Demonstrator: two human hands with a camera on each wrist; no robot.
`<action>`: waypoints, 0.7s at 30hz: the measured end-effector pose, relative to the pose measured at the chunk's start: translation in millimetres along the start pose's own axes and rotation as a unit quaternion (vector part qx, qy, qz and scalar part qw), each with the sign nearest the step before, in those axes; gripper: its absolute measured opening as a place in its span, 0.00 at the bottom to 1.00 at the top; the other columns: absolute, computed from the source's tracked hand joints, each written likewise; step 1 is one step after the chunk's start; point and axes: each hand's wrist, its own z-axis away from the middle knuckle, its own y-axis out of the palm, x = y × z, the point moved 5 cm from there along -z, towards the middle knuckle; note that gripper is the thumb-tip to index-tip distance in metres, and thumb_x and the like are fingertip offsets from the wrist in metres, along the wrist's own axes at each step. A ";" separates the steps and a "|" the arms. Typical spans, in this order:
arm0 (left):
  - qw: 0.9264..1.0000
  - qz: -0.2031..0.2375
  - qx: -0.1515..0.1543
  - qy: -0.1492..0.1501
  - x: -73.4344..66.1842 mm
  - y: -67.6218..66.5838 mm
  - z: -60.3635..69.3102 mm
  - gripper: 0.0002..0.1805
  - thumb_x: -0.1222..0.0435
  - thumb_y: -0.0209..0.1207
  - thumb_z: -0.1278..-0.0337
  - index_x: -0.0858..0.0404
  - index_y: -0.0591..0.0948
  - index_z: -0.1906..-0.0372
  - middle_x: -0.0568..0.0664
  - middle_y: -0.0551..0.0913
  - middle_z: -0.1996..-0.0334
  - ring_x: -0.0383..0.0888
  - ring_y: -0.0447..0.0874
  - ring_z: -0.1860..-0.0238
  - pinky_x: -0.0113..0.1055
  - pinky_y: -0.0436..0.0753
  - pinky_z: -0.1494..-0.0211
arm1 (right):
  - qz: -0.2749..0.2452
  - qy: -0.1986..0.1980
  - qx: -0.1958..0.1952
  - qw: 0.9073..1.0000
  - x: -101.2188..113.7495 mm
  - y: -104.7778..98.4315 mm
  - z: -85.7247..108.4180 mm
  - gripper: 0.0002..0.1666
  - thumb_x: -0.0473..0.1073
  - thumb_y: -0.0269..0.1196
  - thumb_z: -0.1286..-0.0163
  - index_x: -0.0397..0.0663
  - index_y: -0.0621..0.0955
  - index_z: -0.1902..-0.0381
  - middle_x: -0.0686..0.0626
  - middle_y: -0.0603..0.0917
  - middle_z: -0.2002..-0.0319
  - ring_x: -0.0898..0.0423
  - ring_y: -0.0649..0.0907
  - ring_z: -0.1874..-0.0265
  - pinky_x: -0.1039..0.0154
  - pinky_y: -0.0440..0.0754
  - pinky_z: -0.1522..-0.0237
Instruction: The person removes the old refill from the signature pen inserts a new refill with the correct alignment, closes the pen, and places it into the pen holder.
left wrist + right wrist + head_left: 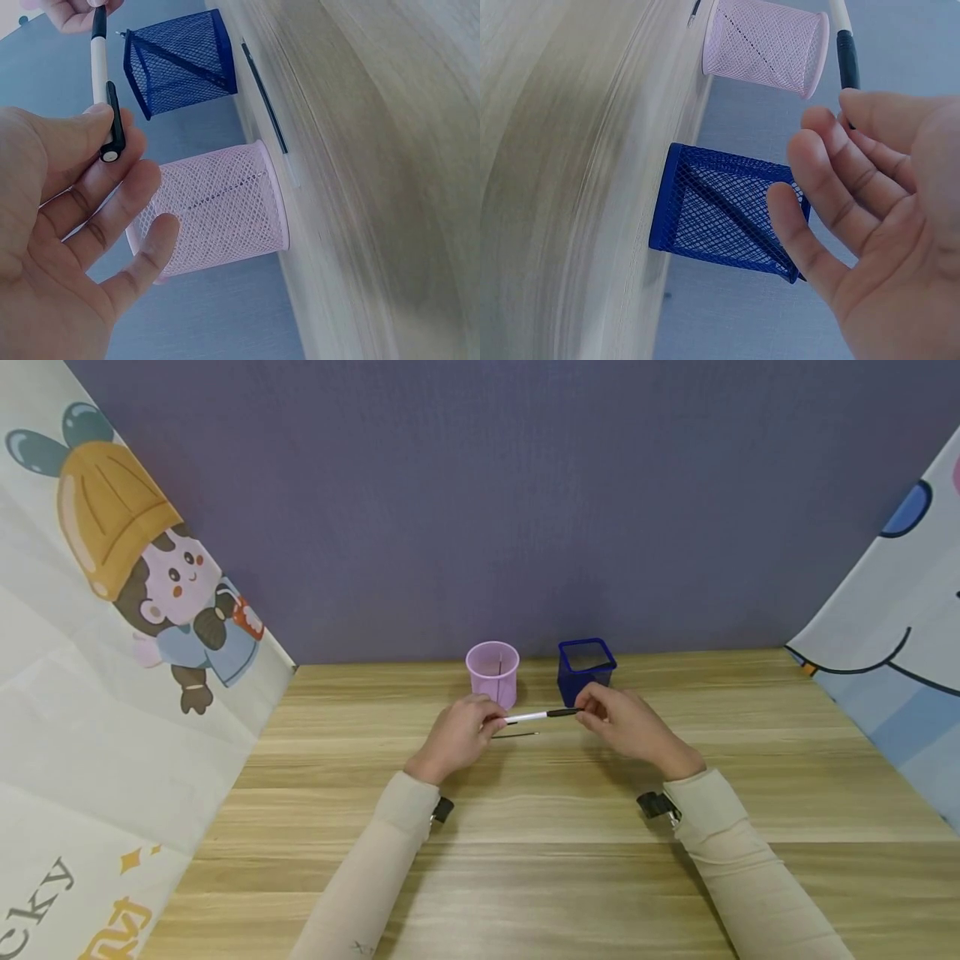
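A white pen (534, 717) with a black grip and black clip is stretched level between both hands above the table. My left hand (461, 733) pinches its clip end between thumb and forefinger; the other fingers are spread, as the left wrist view shows. At the grip end, the thumb and fingers of my right hand (630, 725) pinch the pen near its tip. Beneath it on the table lies a thin dark pen refill (264, 97) with a clear end. The tip itself is mostly hidden by the right fingers.
Behind the left hand stands a pink round mesh pen holder (480, 680) with a thin dark stick inside. A blue square mesh pen holder (664, 202) beside it holds a dark pen-like stick (731, 210). A grey-blue wall (450, 527) closes off the wooden table's (337, 760) back.
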 end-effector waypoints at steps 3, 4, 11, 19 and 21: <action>1.000 -0.003 -0.001 0.003 -0.2 0.0 -0.3 0.06 0.63 0.66 0.34 0.59 0.89 0.58 0.47 0.87 0.63 0.43 0.84 0.60 0.41 0.85 0.51 | -0.002 -0.001 0.000 1.000 -0.4 0.1 0.2 0.05 0.41 0.64 0.25 0.47 0.82 0.54 0.52 0.85 0.67 0.60 0.80 0.70 0.64 0.79 0.67; 1.000 -0.004 -0.001 0.003 -0.2 0.0 -0.4 0.06 0.63 0.66 0.34 0.59 0.89 0.58 0.46 0.87 0.63 0.43 0.84 0.60 0.41 0.85 0.51 | -0.002 -0.003 0.000 1.000 -0.6 0.3 0.2 0.05 0.41 0.64 0.25 0.47 0.82 0.54 0.52 0.85 0.67 0.60 0.80 0.70 0.64 0.79 0.67; 1.000 -0.002 0.002 0.001 -0.7 0.0 -0.7 0.06 0.63 0.66 0.34 0.60 0.89 0.58 0.47 0.87 0.63 0.44 0.85 0.60 0.41 0.85 0.50 | 0.004 -0.009 0.000 1.000 -1.5 1.0 -0.5 0.05 0.41 0.63 0.24 0.48 0.82 0.55 0.53 0.85 0.68 0.61 0.79 0.71 0.65 0.78 0.68; 1.000 -0.002 0.003 0.000 -0.8 0.4 -0.5 0.06 0.64 0.66 0.34 0.60 0.89 0.58 0.47 0.87 0.62 0.44 0.85 0.59 0.41 0.85 0.51 | 0.002 -0.018 0.006 1.000 -0.9 1.2 -0.3 0.06 0.41 0.62 0.24 0.46 0.82 0.54 0.52 0.85 0.68 0.61 0.78 0.73 0.65 0.77 0.69; 1.000 -0.002 0.002 0.001 -0.8 0.5 -0.7 0.06 0.64 0.66 0.34 0.60 0.89 0.57 0.47 0.87 0.62 0.44 0.85 0.59 0.41 0.85 0.50 | 0.001 -0.018 0.008 1.000 -0.8 1.2 -0.1 0.06 0.42 0.61 0.23 0.46 0.82 0.54 0.52 0.85 0.69 0.61 0.78 0.74 0.65 0.77 0.70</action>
